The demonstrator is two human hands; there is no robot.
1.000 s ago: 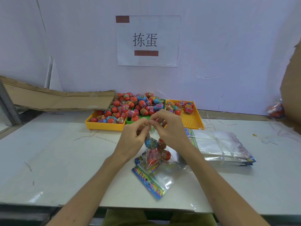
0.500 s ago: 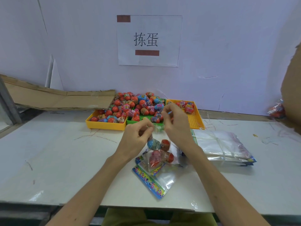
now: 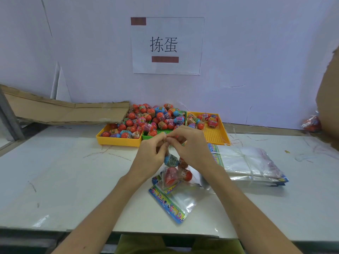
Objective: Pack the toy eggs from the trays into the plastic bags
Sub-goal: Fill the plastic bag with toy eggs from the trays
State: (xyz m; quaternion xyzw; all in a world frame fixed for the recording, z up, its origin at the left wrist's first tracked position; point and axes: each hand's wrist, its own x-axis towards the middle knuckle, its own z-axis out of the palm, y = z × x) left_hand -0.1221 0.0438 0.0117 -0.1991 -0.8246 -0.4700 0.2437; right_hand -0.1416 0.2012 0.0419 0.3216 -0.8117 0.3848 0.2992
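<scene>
White tabletop, trays at far edge; right hand has rejoined left hand, both pinching the filled plastic bag mouth; sealing likely underway.

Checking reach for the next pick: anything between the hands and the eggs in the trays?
Nothing visible. Both hands, left hand and right hand, pinch the filled bag just in front of the green tray; the eggs lie open, uncovered, directly beyond.

The mouth of the filled plastic bag is hidden behind the left hand and right hand (fingertips meeting there); egg labels too small to read.
</scene>
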